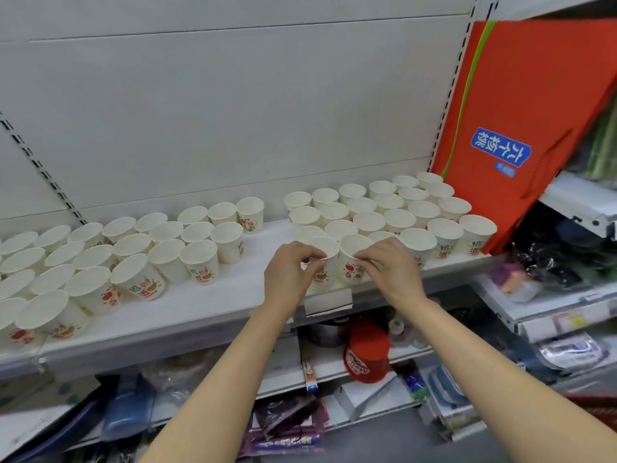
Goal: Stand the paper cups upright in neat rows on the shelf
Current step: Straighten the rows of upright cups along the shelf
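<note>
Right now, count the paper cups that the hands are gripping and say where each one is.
2. The left cup is pinched by the left hand; the right cup, beside it, by the right hand. Both stand near the front edge of the shelf.

I take this for a shop aisle; I see a white metal gondola shelf [207, 305] with slotted uprights [43, 168], a price-tag holder [329, 303] on its edge, packaged goods [283, 426] crowding lower tiers; a red carton [521, 105] alongside.
</note>
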